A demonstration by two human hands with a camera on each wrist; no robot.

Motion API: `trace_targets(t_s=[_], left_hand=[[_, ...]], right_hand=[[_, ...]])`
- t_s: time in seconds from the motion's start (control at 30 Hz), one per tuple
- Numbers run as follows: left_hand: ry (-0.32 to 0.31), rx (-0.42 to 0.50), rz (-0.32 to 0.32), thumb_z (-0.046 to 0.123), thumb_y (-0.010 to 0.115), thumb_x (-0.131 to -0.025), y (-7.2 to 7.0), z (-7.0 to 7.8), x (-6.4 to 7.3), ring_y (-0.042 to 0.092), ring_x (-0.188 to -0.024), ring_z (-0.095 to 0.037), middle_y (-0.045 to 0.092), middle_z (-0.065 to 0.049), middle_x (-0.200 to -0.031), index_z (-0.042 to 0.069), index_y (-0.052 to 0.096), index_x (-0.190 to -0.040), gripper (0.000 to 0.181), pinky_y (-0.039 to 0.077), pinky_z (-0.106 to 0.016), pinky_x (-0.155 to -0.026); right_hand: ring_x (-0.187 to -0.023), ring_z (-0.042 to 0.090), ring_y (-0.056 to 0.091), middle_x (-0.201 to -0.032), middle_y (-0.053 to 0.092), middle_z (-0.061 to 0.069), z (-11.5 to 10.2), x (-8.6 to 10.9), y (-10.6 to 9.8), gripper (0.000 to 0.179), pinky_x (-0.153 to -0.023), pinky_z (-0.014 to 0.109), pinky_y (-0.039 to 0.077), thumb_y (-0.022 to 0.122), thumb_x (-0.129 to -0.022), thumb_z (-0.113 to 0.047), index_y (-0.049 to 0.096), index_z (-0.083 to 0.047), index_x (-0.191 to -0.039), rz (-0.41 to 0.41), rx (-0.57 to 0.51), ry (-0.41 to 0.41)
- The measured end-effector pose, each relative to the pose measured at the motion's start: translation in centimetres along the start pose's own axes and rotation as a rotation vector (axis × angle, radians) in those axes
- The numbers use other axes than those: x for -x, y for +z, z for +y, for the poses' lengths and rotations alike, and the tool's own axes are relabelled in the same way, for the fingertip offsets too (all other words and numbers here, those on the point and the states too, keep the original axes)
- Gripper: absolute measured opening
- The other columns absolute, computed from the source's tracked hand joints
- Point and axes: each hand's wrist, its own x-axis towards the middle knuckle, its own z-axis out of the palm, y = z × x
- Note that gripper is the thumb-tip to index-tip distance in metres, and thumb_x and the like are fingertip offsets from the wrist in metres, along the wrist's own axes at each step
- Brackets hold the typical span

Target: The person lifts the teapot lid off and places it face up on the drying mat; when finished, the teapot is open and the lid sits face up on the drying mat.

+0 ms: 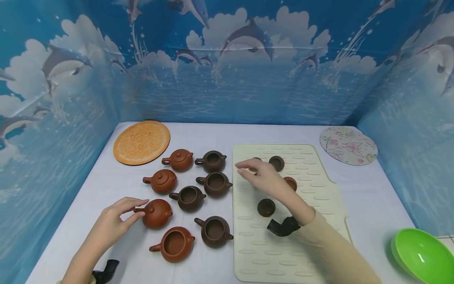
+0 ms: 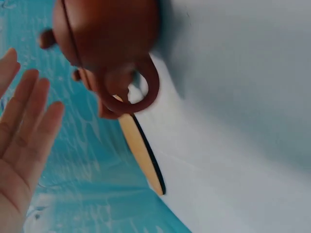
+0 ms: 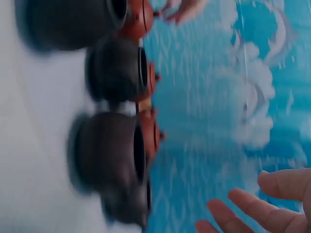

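Note:
My left hand hovers beside the handle of a lidded reddish-brown teapot; its fingers are straight and apart from the pot in the left wrist view. Two more lidded reddish teapots, one at mid-left and one farther back, stand behind it. An uncovered reddish teapot is nearest the front. Several dark brown teapots without lids stand to their right. My right hand, fingers loosely extended and holding nothing, is above the cream mat. A reddish lid and dark lids lie there, some partly hidden by that hand.
An orange round pad lies at the back left, and a flowered round pad at the back right. A green bowl stands at the right front. Dolphin-print curtains enclose the white table.

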Motion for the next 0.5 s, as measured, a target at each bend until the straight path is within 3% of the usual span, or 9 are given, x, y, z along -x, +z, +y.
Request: trace_targets(t_s=[0.13, 0.27, 0.5], left_hand=[[-0.012, 0.032, -0.071, 0.006, 0.079, -0.081, 0.2, -1.3, -0.8, 0.068, -0.105, -0.029, 0.073, -0.003, -0.109, 0.013, 0.074, -0.113, 0.033, 0.055, -0.049, -0.086], [-0.053, 0.078, -0.164, 0.004, 0.076, -0.083, 0.6, -2.2, -1.3, 0.066, -0.109, -0.033, 0.071, -0.007, -0.112, 0.011, 0.073, -0.115, 0.033, 0.056, -0.049, -0.087], [-0.101, 0.172, -0.256, -0.001, 0.071, -0.086, 0.9, -3.2, -1.7, 0.066, -0.108, -0.032, 0.071, -0.010, -0.114, 0.008, 0.071, -0.118, 0.034, 0.057, -0.040, -0.087]], right_hand=[[-0.119, 0.024, 0.062, -0.124, 0.068, 0.005, -3.1, -1.6, 3.7, 0.028, -0.100, 0.040, 0.051, 0.059, -0.099, -0.025, 0.069, -0.011, -0.123, -0.135, 0.003, -0.127], [-0.112, 0.014, 0.063, -0.121, 0.069, 0.001, -5.8, -3.2, 7.1, 0.027, -0.093, 0.029, 0.051, 0.060, -0.099, -0.024, 0.070, -0.013, -0.121, -0.260, 0.038, -0.230], [-0.108, 0.006, 0.061, -0.122, 0.068, -0.005, -9.6, -5.3, 11.6, 0.028, -0.089, 0.017, 0.049, 0.059, -0.099, -0.029, 0.069, -0.018, -0.123, -0.413, 0.129, -0.271]])
